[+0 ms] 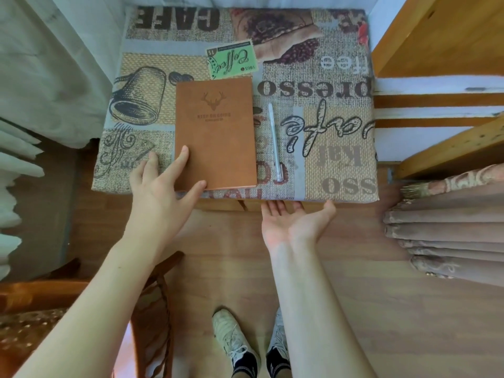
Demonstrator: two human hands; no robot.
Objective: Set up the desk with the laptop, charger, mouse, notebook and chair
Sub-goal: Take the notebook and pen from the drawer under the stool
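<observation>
Brown notebook point(215, 132) flat and closed on the desk point(338, 148), cover up with stag emblem, lower edge just short of the desk's near edge, left of centre. White pen point(275, 141) just beside its right side, parallel, not touching. Left hand point(161, 186) spread open over the notebook's near-left corner: fingertips resting on the cover, thumb at the bottom edge, nothing clasped. Right hand point(294, 222) palm up and open at the desk's near edge, fingertips touching or tucked just under the rim, thumb against the cloth; holding nothing. Coffee-print tablecloth point(338, 77) covering the whole top. Chair point(152, 296) partly in view at lower left, not yet drawn up to the desk. Laptop, charger and mouse nowhere in view. Judged step: placing or squaring the notebook, early in the setup. Next move likely calls for releasing the notebook and fetching the laptop, with the clear right half and far edge of the desk available for it.
</observation>
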